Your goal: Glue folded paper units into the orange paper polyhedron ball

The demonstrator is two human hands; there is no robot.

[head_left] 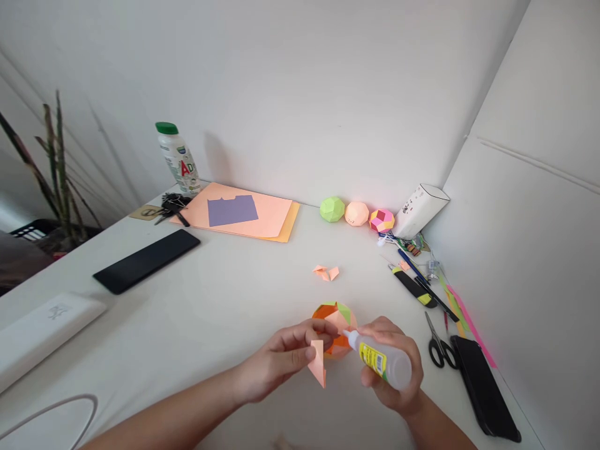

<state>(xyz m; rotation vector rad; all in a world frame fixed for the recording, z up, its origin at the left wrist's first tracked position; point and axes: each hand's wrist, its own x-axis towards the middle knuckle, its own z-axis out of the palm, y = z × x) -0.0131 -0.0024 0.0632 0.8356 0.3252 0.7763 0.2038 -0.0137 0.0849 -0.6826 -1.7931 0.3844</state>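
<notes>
Between the thumb and fingers of my left hand [291, 349] is a folded peach paper piece [317, 365], its pointed end hanging down. My right hand [396, 359] grips a glue bottle [382, 361] with a yellow label, tilted so its nozzle points left toward my left fingertips. Whether the nozzle touches anything I cannot tell. Just behind both hands sits a partly built paper ball [345, 314] in orange, green and peach, open at the top; my fingers hide part of it. A few small folded peach pieces [325, 273] lie farther back on the table.
Three finished paper balls [357, 214] stand by the wall beside a white box [422, 211]. On the right lie a utility knife [412, 286], scissors [440, 350] and a black phone-like case [485, 387]. Paper sheets [274, 215], a bottle [180, 159] and a dark slab [147, 260] are on the left.
</notes>
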